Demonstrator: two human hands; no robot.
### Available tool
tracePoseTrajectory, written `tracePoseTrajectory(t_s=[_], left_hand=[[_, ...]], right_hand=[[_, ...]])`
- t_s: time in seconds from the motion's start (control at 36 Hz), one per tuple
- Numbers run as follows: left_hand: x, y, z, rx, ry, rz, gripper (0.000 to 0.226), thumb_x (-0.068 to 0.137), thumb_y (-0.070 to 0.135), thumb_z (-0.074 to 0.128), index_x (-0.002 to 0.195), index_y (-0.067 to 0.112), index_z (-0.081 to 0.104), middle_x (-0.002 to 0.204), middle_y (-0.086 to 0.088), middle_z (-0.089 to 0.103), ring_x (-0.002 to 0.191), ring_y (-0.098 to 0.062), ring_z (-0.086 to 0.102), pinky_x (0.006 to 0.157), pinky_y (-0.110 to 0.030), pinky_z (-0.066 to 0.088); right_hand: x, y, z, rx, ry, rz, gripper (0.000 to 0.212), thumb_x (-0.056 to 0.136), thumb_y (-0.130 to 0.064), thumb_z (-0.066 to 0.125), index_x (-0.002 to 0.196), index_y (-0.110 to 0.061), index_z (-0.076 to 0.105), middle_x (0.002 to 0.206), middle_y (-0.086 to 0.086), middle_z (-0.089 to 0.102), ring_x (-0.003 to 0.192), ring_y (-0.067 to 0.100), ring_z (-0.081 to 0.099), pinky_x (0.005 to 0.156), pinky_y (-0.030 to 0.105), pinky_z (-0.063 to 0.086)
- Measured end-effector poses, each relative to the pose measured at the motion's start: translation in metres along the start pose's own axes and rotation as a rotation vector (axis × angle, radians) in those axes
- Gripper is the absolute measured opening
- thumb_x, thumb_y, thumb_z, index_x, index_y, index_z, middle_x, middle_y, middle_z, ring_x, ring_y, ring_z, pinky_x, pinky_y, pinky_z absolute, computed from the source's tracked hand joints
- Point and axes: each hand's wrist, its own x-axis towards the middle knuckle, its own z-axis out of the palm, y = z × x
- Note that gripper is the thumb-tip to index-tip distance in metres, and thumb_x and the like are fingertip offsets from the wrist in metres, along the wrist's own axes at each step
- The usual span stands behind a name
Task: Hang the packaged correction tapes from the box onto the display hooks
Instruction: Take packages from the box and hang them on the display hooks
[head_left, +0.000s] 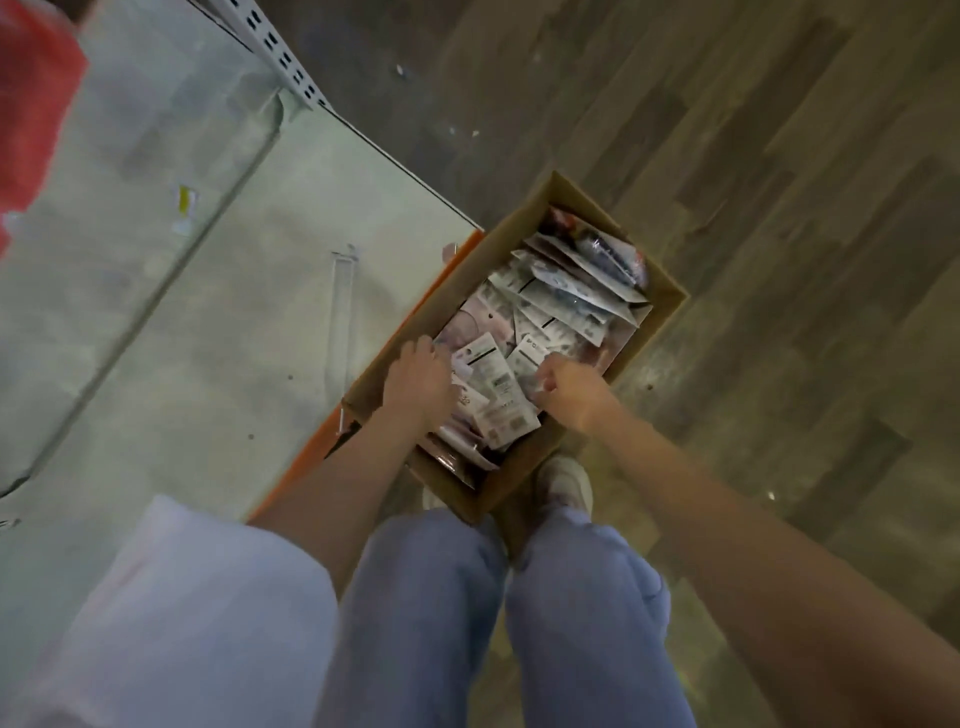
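Observation:
An open cardboard box (670, 301) stands on the floor at my feet, full of several packaged correction tapes (561, 291) lying in loose heaps. Both my hands reach down into its near end. My left hand (418, 382) is among the packs at the box's left wall, fingers curled down into them. My right hand (569, 387) has its fingers curled and pinches a pack at the box's right side. A white pack with a barcode (501, 395) lies between the two hands. A bare metal display hook (340, 312) juts from the shelf panel on the left.
A pale shelf base (208, 312) with an orange front edge (441, 283) runs along the box's left side. A slotted white upright (280, 52) rises at the top. Red goods (31, 104) show at far left. Wood-look floor (779, 208) spreads to the right.

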Motion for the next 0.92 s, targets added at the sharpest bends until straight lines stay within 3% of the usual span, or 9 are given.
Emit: tracePoseTrajectory(t_s=[0.14, 0.28, 0.39, 0.56, 0.72, 0.81, 0.92], left_hand=[[0.039, 0.002, 0.032, 0.343, -0.015, 0.092, 0.057, 0.093, 0.026, 0.053, 0.143, 0.011, 0.029, 0.149, -0.011, 0.032, 0.141, -0.031, 0.02, 0.115, -0.048, 0.02], [0.036, 0.007, 0.043, 0.471, 0.04, 0.135, 0.021, 0.094, 0.028, 0.05, 0.111, 0.022, 0.061, 0.123, -0.003, 0.058, 0.119, -0.021, 0.047, 0.109, -0.041, 0.024], [0.008, 0.011, 0.026, 0.41, 0.072, 0.189, 0.025, 0.094, 0.015, 0.045, 0.114, 0.02, 0.059, 0.123, -0.001, 0.056, 0.12, -0.022, 0.047, 0.104, -0.038, 0.027], [-0.043, 0.021, -0.041, 0.163, 0.148, 0.08, 0.034, 0.09, 0.01, 0.051, 0.123, 0.016, 0.054, 0.123, -0.005, 0.053, 0.116, -0.026, 0.048, 0.095, -0.04, 0.035], [-0.098, 0.04, -0.129, -0.399, 0.192, -0.11, 0.027, 0.092, 0.02, 0.058, 0.115, 0.007, 0.06, 0.113, -0.016, 0.058, 0.106, -0.033, 0.053, 0.086, -0.035, 0.042], [-0.128, 0.049, -0.174, -0.53, 0.179, -0.072, 0.029, 0.093, 0.016, 0.058, 0.118, 0.003, 0.058, 0.114, -0.017, 0.061, 0.106, -0.033, 0.056, 0.077, -0.026, 0.036], [-0.163, 0.055, -0.223, -0.601, 0.198, -0.083, 0.032, 0.095, 0.014, 0.053, 0.125, 0.004, 0.052, 0.124, -0.017, 0.059, 0.111, -0.033, 0.054, 0.081, -0.029, 0.038]], right_hand=[[0.035, 0.023, 0.009, -0.02, 0.063, 0.006, 0.028, 0.097, -0.019, 0.05, 0.122, -0.007, 0.049, 0.12, 0.013, 0.058, 0.109, 0.029, 0.055, 0.087, 0.034, 0.046], [0.031, 0.031, 0.013, -0.007, 0.08, 0.006, 0.027, 0.097, -0.016, 0.05, 0.122, -0.006, 0.049, 0.119, 0.014, 0.059, 0.11, 0.029, 0.056, 0.09, 0.036, 0.047], [0.005, 0.024, 0.006, 0.033, 0.071, 0.001, 0.027, 0.096, -0.013, 0.049, 0.123, -0.007, 0.051, 0.119, 0.013, 0.06, 0.107, 0.027, 0.057, 0.084, 0.032, 0.047], [-0.059, -0.004, -0.024, 0.069, 0.055, -0.018, 0.028, 0.094, -0.01, 0.048, 0.122, -0.008, 0.049, 0.115, 0.014, 0.058, 0.098, 0.025, 0.055, 0.073, 0.029, 0.042], [-0.131, -0.045, -0.072, 0.071, 0.095, -0.045, 0.037, 0.094, -0.013, 0.052, 0.129, -0.011, 0.042, 0.122, 0.013, 0.056, 0.106, 0.027, 0.056, 0.085, 0.035, 0.048], [-0.165, -0.064, -0.103, 0.139, 0.169, -0.079, 0.052, 0.093, -0.015, 0.057, 0.14, -0.013, 0.034, 0.141, 0.011, 0.04, 0.125, 0.029, 0.048, 0.099, 0.039, 0.044], [-0.202, -0.089, -0.144, 0.072, 0.239, -0.16, 0.069, 0.091, -0.024, 0.063, 0.148, -0.011, 0.026, 0.153, 0.008, 0.027, 0.14, 0.026, 0.026, 0.111, 0.04, 0.031]])
